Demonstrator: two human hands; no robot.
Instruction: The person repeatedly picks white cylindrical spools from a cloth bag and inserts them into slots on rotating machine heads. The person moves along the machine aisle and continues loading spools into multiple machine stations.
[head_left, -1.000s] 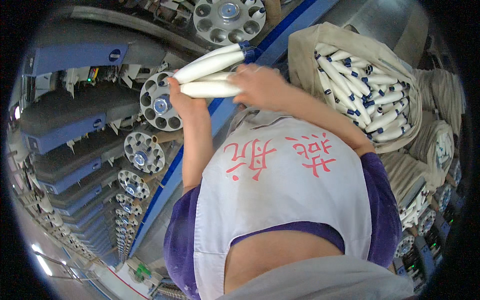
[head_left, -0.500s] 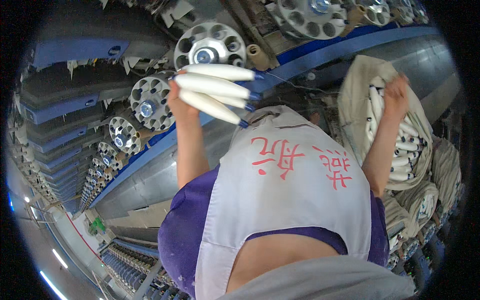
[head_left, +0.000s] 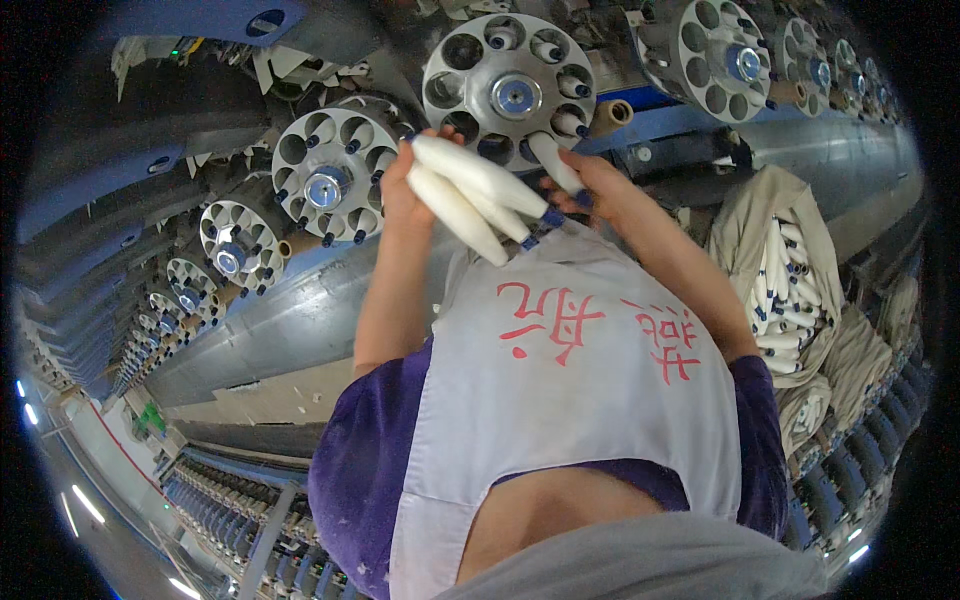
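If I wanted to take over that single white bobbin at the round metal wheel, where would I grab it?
Probably around the white yarn body of the single bobbin, about mid-length, coming from the open side facing the person. Its upper end sits at a pocket of the round wheel, and the right hand covers its lower end, so only the middle is free.

Both forearms raised, reaching up and forward away from the chest. Left hand (head_left: 400, 185): fingers curled closed in a grip, wrist straight, elbow bent. Right hand (head_left: 590, 180): forearm angled inward, fingers pinched shut at the front. Hands near each other, apart.
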